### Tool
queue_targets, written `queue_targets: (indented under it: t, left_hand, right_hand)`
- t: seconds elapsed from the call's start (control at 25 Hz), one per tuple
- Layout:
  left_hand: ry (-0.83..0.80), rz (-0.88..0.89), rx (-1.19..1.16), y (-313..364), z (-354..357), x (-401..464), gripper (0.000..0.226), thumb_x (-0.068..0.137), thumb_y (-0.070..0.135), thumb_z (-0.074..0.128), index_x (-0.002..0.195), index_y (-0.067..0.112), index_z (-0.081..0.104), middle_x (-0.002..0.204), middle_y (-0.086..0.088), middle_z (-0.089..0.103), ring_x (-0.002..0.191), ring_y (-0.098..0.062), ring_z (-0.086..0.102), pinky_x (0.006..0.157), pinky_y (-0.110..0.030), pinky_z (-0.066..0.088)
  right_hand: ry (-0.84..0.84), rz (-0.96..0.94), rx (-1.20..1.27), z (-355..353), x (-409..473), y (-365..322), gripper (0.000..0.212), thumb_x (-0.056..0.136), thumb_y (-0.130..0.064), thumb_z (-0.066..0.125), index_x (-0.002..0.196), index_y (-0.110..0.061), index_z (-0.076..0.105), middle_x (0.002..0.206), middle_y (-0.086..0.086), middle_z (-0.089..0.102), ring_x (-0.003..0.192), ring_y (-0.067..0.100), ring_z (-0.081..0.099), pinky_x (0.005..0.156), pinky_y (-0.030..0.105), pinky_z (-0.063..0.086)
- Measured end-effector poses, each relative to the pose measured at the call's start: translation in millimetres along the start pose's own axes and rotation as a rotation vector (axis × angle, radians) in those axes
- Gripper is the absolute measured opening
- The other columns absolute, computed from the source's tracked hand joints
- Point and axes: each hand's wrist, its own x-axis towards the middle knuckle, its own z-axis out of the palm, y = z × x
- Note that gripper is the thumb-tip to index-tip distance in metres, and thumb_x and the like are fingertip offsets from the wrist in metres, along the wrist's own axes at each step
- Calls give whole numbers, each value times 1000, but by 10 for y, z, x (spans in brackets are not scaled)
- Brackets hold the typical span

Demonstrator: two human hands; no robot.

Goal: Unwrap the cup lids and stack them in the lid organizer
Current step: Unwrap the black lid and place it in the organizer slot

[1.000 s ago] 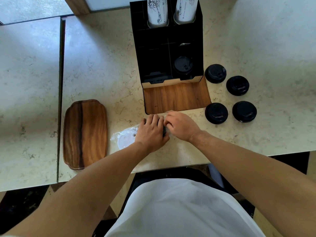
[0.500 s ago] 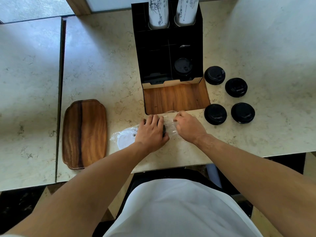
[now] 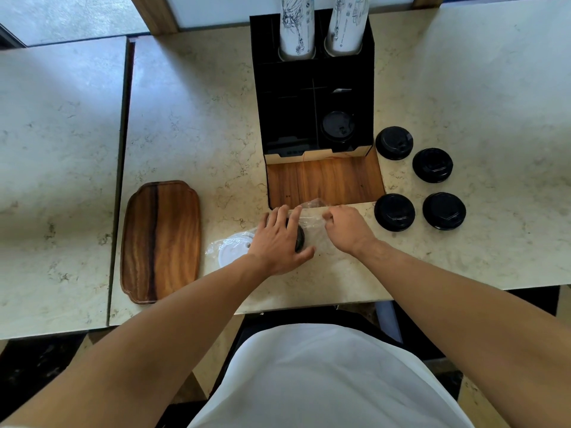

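A sleeve of lids in clear plastic wrap [image 3: 310, 222] lies on the counter in front of the black lid organizer [image 3: 312, 97]. My left hand [image 3: 278, 239] presses down on the black lids [image 3: 299, 239] inside the wrap. My right hand [image 3: 347, 225] pinches the open end of the wrap and holds it stretched to the right. White lids [image 3: 231, 253] show at the sleeve's left end. One black lid [image 3: 337, 126] sits in the organizer's front right slot. Several loose black lids [image 3: 394, 212] lie to the organizer's right.
A wooden tray [image 3: 160, 239] lies to the left of the sleeve. Two paper cup stacks [image 3: 298, 24] stand in the organizer's back holes. A wooden shelf [image 3: 324, 180] juts from the organizer's front. A seam [image 3: 120, 180] splits the counter at left.
My right hand has pulled away to the right of my left hand, drawing the plastic wrap out with it. My left hand has stayed on the lids.
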Motion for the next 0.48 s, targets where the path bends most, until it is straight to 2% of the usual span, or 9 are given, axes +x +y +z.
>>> queue_targets:
  t: [0.16, 0.28, 0.36, 0.48]
  left_hand:
    - [27, 19, -73, -38, -73, -23, 102, 82, 74, 50, 156, 13, 15, 156, -18, 28, 146, -36, 22, 121, -50, 23]
    - [76, 15, -21, -68, -117, -58, 106, 79, 78, 50, 155, 11, 19, 154, -16, 33, 143, -34, 28, 120, -49, 26]
    - [93, -13, 17, -91, -126, -82, 110, 77, 82, 47, 155, 9, 21, 152, -15, 36, 140, -34, 34, 119, -49, 28]
    - [74, -53, 61, -135, -86, -125, 113, 75, 85, 45, 154, 7, 22, 149, -15, 41, 135, -34, 40, 117, -50, 31]
  right_hand:
    - [-56, 195, 348, 19, 65, -75, 26, 105, -13, 46, 108, -6, 71, 108, 11, 73, 98, 25, 69, 90, 40, 58]
    - [-106, 356, 625, -20, 82, -143, 29, 103, -2, 42, 92, -6, 69, 98, 16, 73, 78, 25, 70, 67, 34, 58]
    - [-151, 412, 746, -75, 77, -174, 33, 102, 4, 40, 89, -5, 68, 99, 19, 73, 79, 28, 73, 63, 32, 58]
    - [-292, 463, 941, -143, 83, -143, 28, 99, 12, 43, 94, 1, 69, 106, 24, 72, 85, 29, 76, 64, 30, 62]
